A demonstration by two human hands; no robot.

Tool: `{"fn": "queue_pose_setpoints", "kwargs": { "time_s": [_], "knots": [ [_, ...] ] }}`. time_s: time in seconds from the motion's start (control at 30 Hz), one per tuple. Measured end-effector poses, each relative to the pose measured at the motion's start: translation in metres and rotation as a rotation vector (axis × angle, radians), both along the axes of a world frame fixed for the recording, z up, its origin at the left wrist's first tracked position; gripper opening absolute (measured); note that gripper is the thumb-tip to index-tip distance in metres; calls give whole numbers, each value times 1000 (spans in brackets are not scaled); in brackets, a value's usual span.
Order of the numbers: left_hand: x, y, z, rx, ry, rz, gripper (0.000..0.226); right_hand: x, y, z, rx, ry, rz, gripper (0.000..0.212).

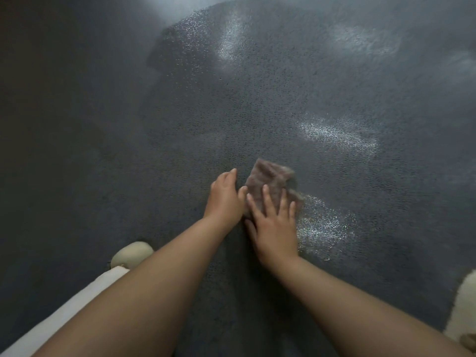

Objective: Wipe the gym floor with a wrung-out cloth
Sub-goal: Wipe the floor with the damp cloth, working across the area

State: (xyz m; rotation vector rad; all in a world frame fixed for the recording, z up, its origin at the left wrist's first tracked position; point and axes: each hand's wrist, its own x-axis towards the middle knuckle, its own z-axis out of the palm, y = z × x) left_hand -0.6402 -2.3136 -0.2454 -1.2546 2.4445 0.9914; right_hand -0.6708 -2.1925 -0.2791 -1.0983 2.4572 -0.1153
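Note:
A small brownish-grey cloth (268, 177) lies crumpled on the dark textured gym floor (257, 99), a little below the middle of the view. My right hand (274, 225) presses flat on the cloth's near part with its fingers spread and straight. My left hand (225, 197) rests on the floor just left of the cloth, fingers relaxed, its thumb touching the cloth's left edge. Much of the cloth's near half is hidden under my right hand.
Wet shiny streaks (322, 228) glint on the floor to the right of the cloth and farther away. My pale shoe (131, 252) and light trouser leg (64, 313) show at the lower left. Another pale shape (463, 305) sits at the lower right edge.

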Motion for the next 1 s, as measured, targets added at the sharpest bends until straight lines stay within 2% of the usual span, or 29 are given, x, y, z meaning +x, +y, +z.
{"fn": "queue_pose_setpoints", "kwargs": {
  "time_s": [0.1, 0.17, 0.23, 0.37, 0.47, 0.53, 0.63, 0.7, 0.77, 0.83, 0.9, 0.97, 1.0],
  "knots": [
    [3, 6, -3, 62, 21, 89, 56, 10, 5, 8, -72, -26, 86, 53],
    [2, 8, -3, 80, 34, 145, 56, -3, 8, 10, -225, -28, 33, 47],
    [1, 8, -3, 94, 9, 170, 53, -20, 9, 12, -296, 5, -53, 43],
    [3, 14, 1, 94, -53, 96, 28, -45, 6, 14, -198, -17, -228, 59],
    [8, 16, 4, 75, 57, 143, 13, -58, 6, 16, -164, -89, -284, 41],
    [13, 14, 6, 64, 96, 140, 11, -61, 7, 17, -147, -117, -216, 31],
    [20, 9, 3, 57, -25, 80, 15, -58, 5, 16, -188, -150, -105, 15],
    [21, 4, 4, -7, -218, 49, 23, -58, 1, 17, -219, -173, -110, 9],
    [20, 1, 9, -216, -366, -13, 33, -61, -1, 17, -261, -217, -153, 11],
    [16, -1, 12, -378, -237, -127, 38, -65, -2, 16, -318, -286, -179, 13],
    [6, -4, 15, -326, -37, -346, 47, -68, -3, 18, -375, -409, -219, 13],
    [-6, -10, 16, -321, -35, -599, 51, -70, -4, 22, -422, -501, -257, 12],
    [-11, -15, 17, -368, -77, -672, 45, -71, -5, 24, -428, -504, -263, 11]
  ]
}}
